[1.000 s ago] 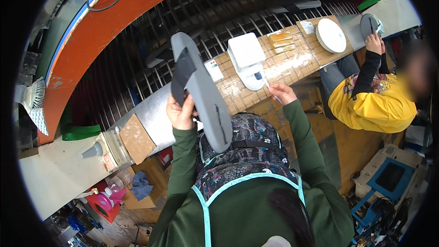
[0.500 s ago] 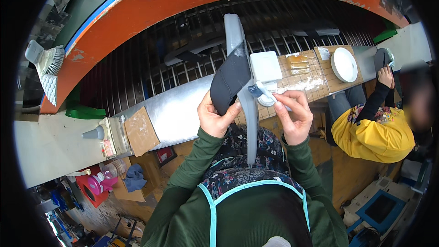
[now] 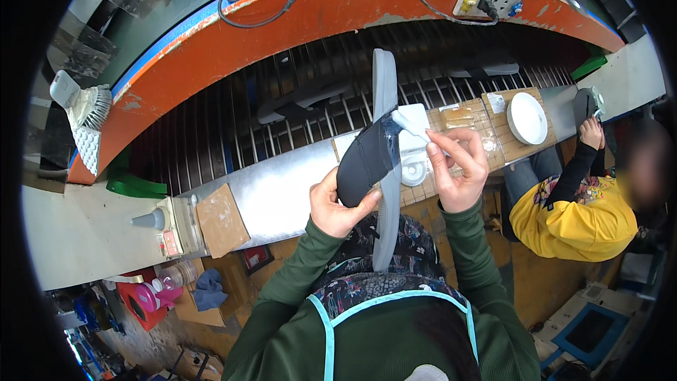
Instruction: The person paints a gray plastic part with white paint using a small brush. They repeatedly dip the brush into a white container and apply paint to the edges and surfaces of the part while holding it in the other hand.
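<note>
The long metal bench (image 3: 282, 197) is running across the view below a rack of dark rods, and a person in a green top and patterned apron is working at it. Held up over its near edge is a grey sandal (image 3: 381, 169), turned edge-on to the camera: its long axis is running almost straight away from the person, one end pointing up toward the rack and the other down toward the apron. Which end is the toe cannot be told. Its wide black strap (image 3: 363, 162) is bulging out to the left of the sole.

The left hand (image 3: 338, 204) is curling closed around that strap and the sole's edge, bearing the sandal's weight. The right hand (image 3: 458, 169) is raised just beside the sandal, its fingers (image 3: 441, 144) pinching shut on a small white applicator (image 3: 412, 123) whose tip is touching the strap near the sole. Under it, a white pot (image 3: 412, 166) is sitting on a wooden board (image 3: 486, 130).

This looks like the gluing or coating step along the strap-to-sole join. The next move probably calls for a steady left grip while the applicator is drawn along the seam, with the sandal turned as needed.

At the far right another person in yellow is handling a dark piece.
</note>
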Available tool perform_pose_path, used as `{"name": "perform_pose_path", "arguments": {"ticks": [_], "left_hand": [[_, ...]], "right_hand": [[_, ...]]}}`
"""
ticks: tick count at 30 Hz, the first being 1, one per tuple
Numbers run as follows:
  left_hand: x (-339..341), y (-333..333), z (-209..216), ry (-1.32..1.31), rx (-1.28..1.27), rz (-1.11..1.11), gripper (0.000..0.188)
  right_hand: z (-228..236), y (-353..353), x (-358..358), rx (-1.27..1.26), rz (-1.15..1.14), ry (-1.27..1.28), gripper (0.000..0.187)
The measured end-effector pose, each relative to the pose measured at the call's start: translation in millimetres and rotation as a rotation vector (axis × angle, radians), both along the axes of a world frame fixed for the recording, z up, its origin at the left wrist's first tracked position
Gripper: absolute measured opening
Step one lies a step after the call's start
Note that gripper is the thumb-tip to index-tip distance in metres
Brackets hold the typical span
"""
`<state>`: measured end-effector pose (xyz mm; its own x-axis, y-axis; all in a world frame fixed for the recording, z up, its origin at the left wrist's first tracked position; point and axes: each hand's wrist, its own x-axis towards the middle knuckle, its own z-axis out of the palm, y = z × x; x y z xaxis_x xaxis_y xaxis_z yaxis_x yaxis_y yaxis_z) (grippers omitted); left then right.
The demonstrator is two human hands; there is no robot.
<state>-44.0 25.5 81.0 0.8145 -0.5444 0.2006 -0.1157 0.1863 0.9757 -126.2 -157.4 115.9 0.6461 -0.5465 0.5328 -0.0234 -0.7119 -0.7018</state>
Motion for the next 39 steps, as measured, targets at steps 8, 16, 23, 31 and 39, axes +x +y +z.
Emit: {"name": "perform_pose_path", "arguments": {"ticks": [8,16,23,31,39], "left_hand": [[6.7,-2.1,6.1,-0.042,0.022,-0.039,0.033],[13.3,-3.3,12.0,-0.08,0.049,-0.059,0.033],[19.4,-2.3,15.3,-0.11,0.061,-0.084,0.039],[25.8,0.0,17.6,-0.107,0.035,-0.127,0.042],[30.5,2.4,24.5,-0.126,0.064,-0.135,0.043]], "right_hand": [[9.5,-15.5,5.8,-0.252,-0.061,-0.085,0.024],[17.3,-25.8,2.0,-0.307,0.036,-0.029,0.025],[22.1,-36.1,-0.2,-0.334,0.118,0.014,0.026],[27.6,-43.5,-2.8,-0.373,0.209,0.037,0.024],[35.2,-46.5,-4.6,-0.388,0.282,0.07,0.024]]}}
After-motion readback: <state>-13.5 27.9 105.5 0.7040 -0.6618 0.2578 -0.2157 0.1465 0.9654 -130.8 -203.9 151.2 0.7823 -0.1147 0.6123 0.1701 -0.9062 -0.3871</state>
